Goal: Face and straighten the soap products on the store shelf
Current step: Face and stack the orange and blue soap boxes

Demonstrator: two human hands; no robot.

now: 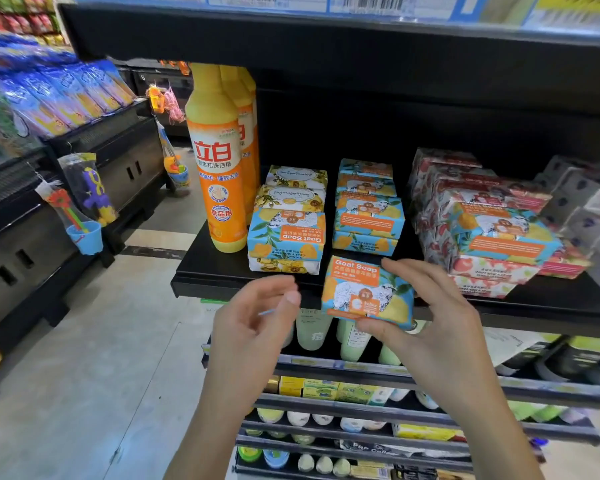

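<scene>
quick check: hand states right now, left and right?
Left hand: open, fingers loosely curled, holding nothing.
Right hand: closed on the Goat Soap bar, thumb under it and fingers along its right edge.

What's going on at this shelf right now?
A person is tidying soap on a store shelf. The right hand grips a blue-and-orange Goat Soap bar at the shelf's front edge, with its label upright and facing out. The left hand is beside it, holding nothing. In the left stack behind, one Goat Soap label reads upside down.
</scene>
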